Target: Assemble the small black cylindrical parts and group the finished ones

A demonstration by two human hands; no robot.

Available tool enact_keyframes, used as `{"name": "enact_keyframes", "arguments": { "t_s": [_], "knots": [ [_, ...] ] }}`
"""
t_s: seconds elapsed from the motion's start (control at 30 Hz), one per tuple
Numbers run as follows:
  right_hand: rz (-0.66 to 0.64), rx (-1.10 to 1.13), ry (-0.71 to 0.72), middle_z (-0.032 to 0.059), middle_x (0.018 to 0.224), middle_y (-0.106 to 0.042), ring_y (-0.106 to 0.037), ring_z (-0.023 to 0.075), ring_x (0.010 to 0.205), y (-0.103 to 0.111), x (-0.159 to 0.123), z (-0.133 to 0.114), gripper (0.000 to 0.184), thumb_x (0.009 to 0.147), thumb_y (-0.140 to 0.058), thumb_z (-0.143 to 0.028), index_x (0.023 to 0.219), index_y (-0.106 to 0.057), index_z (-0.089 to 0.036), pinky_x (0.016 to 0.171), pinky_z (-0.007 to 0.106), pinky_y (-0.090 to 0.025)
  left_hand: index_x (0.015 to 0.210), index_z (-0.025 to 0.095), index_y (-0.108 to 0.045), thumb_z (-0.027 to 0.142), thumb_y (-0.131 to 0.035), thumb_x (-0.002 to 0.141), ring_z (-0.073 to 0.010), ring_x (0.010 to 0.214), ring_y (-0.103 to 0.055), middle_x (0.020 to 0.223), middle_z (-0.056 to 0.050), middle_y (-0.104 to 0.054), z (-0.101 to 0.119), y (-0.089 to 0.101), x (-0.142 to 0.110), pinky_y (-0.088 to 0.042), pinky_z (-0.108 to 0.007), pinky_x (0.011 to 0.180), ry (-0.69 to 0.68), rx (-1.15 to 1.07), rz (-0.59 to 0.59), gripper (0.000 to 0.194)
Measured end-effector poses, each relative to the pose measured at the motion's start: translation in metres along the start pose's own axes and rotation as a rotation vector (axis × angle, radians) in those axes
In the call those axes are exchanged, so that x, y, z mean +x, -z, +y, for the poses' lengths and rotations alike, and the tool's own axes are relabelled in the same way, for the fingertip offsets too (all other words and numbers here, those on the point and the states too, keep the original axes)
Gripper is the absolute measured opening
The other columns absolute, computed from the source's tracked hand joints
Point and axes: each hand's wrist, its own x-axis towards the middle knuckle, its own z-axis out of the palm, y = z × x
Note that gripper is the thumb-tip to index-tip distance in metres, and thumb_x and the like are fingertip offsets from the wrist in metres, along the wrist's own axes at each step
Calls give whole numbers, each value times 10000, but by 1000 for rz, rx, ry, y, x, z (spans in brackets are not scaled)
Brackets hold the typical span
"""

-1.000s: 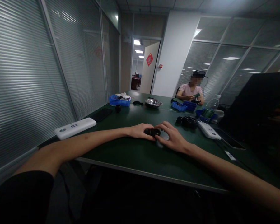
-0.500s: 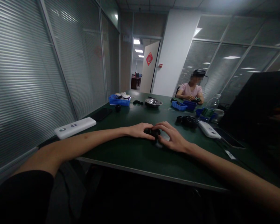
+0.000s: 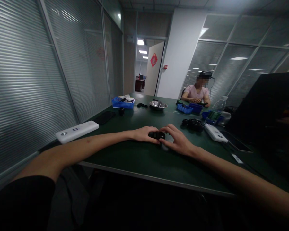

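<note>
Low over the green table [image 3: 125, 157], a small black rounded part [image 3: 161, 135] lies between my hands; its exact kind is too dark to make out. My left hand [image 3: 144, 134] grips its left end, thumb on the near side and fingers on the far side. From the right, my right hand [image 3: 177, 139] curves round the other end, with thumb and forefinger touching its round tip. A pale shine shows on the tabletop under the right palm. Several similar black parts [image 3: 192, 124] lie in a heap beyond the right hand.
A white power bank [image 3: 77, 131] and a dark flat slab [image 3: 106, 117] lie left. Farther back are a blue basket [image 3: 123, 104], a steel bowl [image 3: 158, 106] and blue trays [image 3: 184, 109]. Right stand a plastic bottle [image 3: 218, 107] and another white power bank [image 3: 215, 133]. A person [image 3: 197, 91] sits opposite.
My right thumb and fingertips shift round the black part's right end, away and back onto it. My left hand keeps its hold. The person opposite lowers a green item.
</note>
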Motion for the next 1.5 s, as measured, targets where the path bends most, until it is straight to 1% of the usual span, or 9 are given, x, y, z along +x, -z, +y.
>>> {"name": "enact_keyframes", "arguments": {
  "t_s": [0.17, 0.33, 0.47, 0.57, 0.73, 0.93, 1.1, 1.3, 1.5],
  "knots": [
    [-29, 54, 56, 103, 1211, -612, -583, 275, 1112, 1, 0, -1, 327, 965, -575, -283, 1289, -571, -249, 968, 473, -528, 1244, 172, -639, 571, -723, 845, -228, 1015, -595, 1110, -71, -636, 4, 1, -1, -437, -329, 867, 16, 5, -1, 571],
    [0, 9, 38, 116, 1199, -595, -590, 279, 1083, -1, 0, 0, 329, 968, -608, -360, 1271, -572, -238, 940, 479, -543, 1283, 172, -620, 577, -723, 843, -243, 1055, -601, 1171, -88, -634, 0, 0, -1, -446, -342, 883, 9, -12, -6, 608],
    [-29, 47, 86, 108, 1229, -599, -585, 275, 1126, -1, 0, -1, 317, 974, -581, -283, 1288, -560, -246, 974, 474, -533, 1216, 171, -654, 581, -732, 831, -236, 1021, -609, 1110, -75, -645, -2, -1, 0, -450, -342, 875, 9, 16, 17, 568],
    [-17, 45, 107, 114, 1300, -573, -562, 282, 1191, -1, -1, -2, 352, 970, -583, -267, 1320, -544, -248, 1026, 485, -510, 1221, 175, -656, 561, -737, 837, -240, 1053, -610, 1150, -81, -645, -1, -1, 0, -453, -342, 892, 6, 0, 13, 550],
    [12, -38, 56, 121, 1192, -596, -580, 290, 1091, -2, -1, -1, 329, 971, -605, -315, 1287, -561, -235, 934, 492, -536, 1284, 185, -629, 550, -737, 843, -243, 1070, -607, 1165, -81, -647, 1, 0, -1, -446, -347, 904, 9, 8, 5, 582],
    [-14, 26, 129, 111, 1244, -610, -569, 281, 1134, 0, 0, -3, 323, 971, -558, -231, 1293, -551, -240, 983, 485, -512, 1189, 170, -652, 587, -724, 840, -228, 1015, -602, 1098, -68, -642, 1, -1, 0, -440, -330, 858, 17, 30, 9, 549],
    [37, -42, 59, 117, 1172, -608, -576, 291, 1077, -1, -1, 1, 311, 968, -611, -325, 1261, -565, -231, 926, 489, -528, 1222, 174, -639, 570, -716, 854, -231, 1041, -596, 1135, -72, -639, 1, 0, 0, -435, -333, 876, -18, 30, 0, 546],
    [-16, 34, 115, 113, 1247, -594, -565, 283, 1144, 1, 0, -2, 317, 966, -560, -238, 1283, -545, -240, 988, 490, -516, 1192, 170, -647, 590, -718, 840, -224, 996, -601, 1090, -67, -636, 0, 0, 0, -440, -329, 850, 19, 34, 8, 553],
    [13, -40, 44, 113, 1162, -601, -580, 287, 1067, 0, 0, -1, 308, 960, -612, -322, 1250, -558, -235, 919, 493, -538, 1217, 172, -640, 570, -715, 850, -223, 1009, -599, 1105, -73, -641, 1, 0, 0, -434, -328, 858, -3, 38, -2, 547]
  ]
}}
